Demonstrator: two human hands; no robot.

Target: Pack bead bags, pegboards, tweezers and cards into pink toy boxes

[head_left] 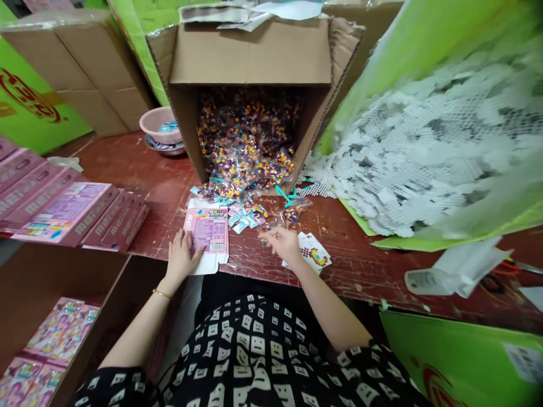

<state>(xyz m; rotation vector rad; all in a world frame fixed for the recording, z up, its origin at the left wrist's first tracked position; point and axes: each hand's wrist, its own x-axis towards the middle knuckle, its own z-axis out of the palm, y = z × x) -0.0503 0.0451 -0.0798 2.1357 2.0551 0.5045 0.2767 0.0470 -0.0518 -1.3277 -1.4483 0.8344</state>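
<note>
My left hand [182, 258] lies with its fingers spread on the left edge of a pink printed carton [210, 232], which rests on the table with its white end flaps out. The fingers of my right hand [282, 243] are pinched on a small clear bag of coloured beads [265, 234], partly hidden by the hand. Beneath my right wrist are white pattern cards [314, 252] with a pixel picture. Small light-blue packets [244, 219] lie between the carton and the beads. Another bead bag [294, 210] sits just beyond my right hand.
An open cardboard box [250, 53] on its side spills bead bags [246, 161]. Stacked pink cartons [80, 212] stand at left, above a lower box of packed cartons [59, 330]. Pink bowl [159, 124] is behind. White mesh pieces [424, 152] fill a bag at right.
</note>
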